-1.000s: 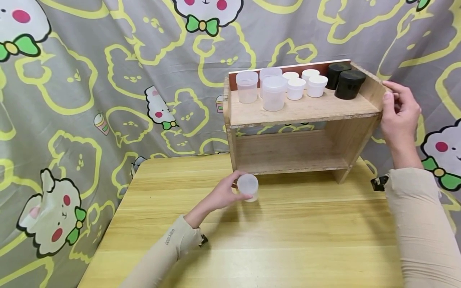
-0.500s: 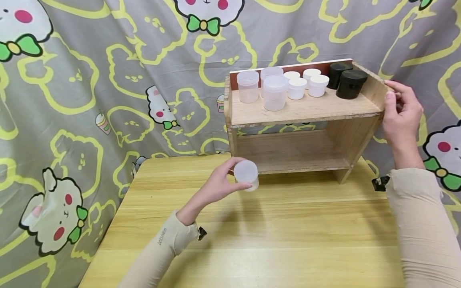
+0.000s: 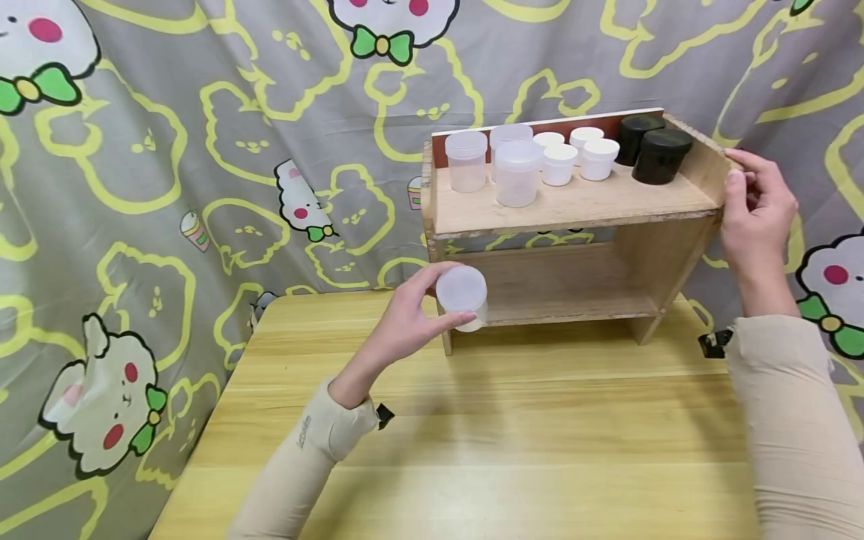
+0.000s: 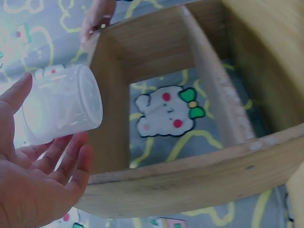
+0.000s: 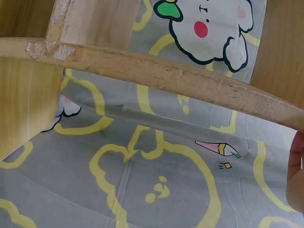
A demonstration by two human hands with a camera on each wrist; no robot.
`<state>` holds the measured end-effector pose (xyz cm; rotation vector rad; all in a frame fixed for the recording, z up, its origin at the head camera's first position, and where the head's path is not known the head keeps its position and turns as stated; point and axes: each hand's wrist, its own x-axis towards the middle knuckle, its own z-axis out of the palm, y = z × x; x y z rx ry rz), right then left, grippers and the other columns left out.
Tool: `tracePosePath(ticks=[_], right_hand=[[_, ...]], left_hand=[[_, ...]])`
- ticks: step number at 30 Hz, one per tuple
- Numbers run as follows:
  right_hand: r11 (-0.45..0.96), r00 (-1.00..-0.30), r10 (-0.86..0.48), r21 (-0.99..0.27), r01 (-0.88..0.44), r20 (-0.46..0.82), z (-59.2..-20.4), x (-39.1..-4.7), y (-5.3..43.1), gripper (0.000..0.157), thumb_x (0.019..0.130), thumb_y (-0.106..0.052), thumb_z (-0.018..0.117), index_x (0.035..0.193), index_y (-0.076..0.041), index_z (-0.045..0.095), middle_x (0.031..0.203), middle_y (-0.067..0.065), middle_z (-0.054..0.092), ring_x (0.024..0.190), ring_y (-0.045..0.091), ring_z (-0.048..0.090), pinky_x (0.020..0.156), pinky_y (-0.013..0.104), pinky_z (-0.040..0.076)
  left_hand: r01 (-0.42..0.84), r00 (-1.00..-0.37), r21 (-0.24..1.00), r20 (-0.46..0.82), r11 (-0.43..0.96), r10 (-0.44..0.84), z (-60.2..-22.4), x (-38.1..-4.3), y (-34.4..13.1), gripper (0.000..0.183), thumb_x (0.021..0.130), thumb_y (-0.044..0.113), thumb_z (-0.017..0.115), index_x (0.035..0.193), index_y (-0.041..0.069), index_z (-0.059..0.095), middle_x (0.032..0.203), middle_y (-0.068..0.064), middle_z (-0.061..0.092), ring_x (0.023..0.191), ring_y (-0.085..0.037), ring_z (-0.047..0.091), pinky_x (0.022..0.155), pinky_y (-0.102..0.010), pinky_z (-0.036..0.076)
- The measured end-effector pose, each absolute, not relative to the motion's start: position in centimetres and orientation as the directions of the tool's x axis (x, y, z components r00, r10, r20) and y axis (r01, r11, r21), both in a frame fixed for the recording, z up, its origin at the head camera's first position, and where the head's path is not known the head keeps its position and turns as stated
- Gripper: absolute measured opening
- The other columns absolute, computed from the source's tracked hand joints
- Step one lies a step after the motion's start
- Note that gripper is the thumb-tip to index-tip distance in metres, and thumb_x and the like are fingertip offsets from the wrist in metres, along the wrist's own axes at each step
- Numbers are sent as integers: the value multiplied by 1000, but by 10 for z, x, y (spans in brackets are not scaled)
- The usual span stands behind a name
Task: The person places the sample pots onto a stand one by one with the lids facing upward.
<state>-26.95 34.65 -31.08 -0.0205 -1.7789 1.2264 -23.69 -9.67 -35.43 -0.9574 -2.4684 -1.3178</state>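
My left hand (image 3: 410, 315) grips a translucent plastic jar (image 3: 463, 294) with a frosted lid, thumb on the near side and fingers behind. It is raised above the table, in front of the left end of a small wooden shelf (image 3: 574, 219). The left wrist view shows the same jar (image 4: 61, 105) tilted on its side between thumb and fingers, beside the shelf's lower opening. At the upper right edge of the shelf, my right hand (image 3: 759, 214) pinches the side panel between thumb and fingers. Only part of the right hand (image 5: 295, 173) appears in the right wrist view.
On the shelf's upper board stand several translucent jars (image 3: 517, 176), several small white jars (image 3: 559, 166) and two black jars (image 3: 661, 157). The shelf rests at the back of a wooden table (image 3: 526, 435). A patterned curtain (image 3: 236, 150) hangs behind.
My left hand has lifted the translucent jar off the table, up to the height of the shelf's lower board. The right hand stays on the side panel.
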Motion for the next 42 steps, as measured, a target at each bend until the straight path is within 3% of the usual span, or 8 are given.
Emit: tracePosePath(ticks=[10,14,18,24,32,42], right_hand=[[495,-571,495,-753,-434,655,-312,-270,346,32,103,-22,54,129,-20,73,85,-21,51,78,-3,48,74,17,37],[496,-558,495,-744,-448,666,-312,-270,347,32,103,-21,54,129,-20,74,85,-21,51,78,-3,47,74,17,37],[492,-556,495,-743,-454,668,-313,-270,346,32,103,-20,54,128,-18,74,84,-22,52,78,-4,48,75,17,37],[489,-552,493,-739,-464,673,-312,-270,346,32,102,-19,55,128,-18,74,85,-22,53,79,-4,49,75,16,38],[482,-546,499,-739,-471,673,-311,-271,346,32,102,-18,55,127,-18,75,83,-22,53,76,-4,48,73,16,37],[494,-555,491,-739,-458,672,-311,-269,346,32,103,-20,54,129,-18,74,85,-22,51,78,-4,48,75,17,37]], left_hand=[[711,-703,586,578,390,414,-317,-244,-87,66,84,31,87,141,14,58,125,-3,66,103,-17,61,82,-37,55],[725,-688,556,620,406,377,-300,-250,-85,69,84,31,87,143,13,57,130,-5,64,105,-18,60,82,-33,54],[729,-680,550,649,408,341,-284,-258,-83,73,84,30,87,147,11,55,137,-8,62,105,-20,60,84,-36,54],[724,-682,566,671,395,289,-267,-273,-79,75,87,32,85,150,13,50,147,-6,57,104,-18,59,86,-44,54],[706,-692,546,669,452,271,-251,-288,-68,76,88,38,83,150,12,49,133,-5,62,105,-16,58,90,-28,50],[647,-728,542,647,536,224,-242,-308,-55,74,87,42,83,147,14,48,128,-2,66,112,-15,61,97,-29,50]])
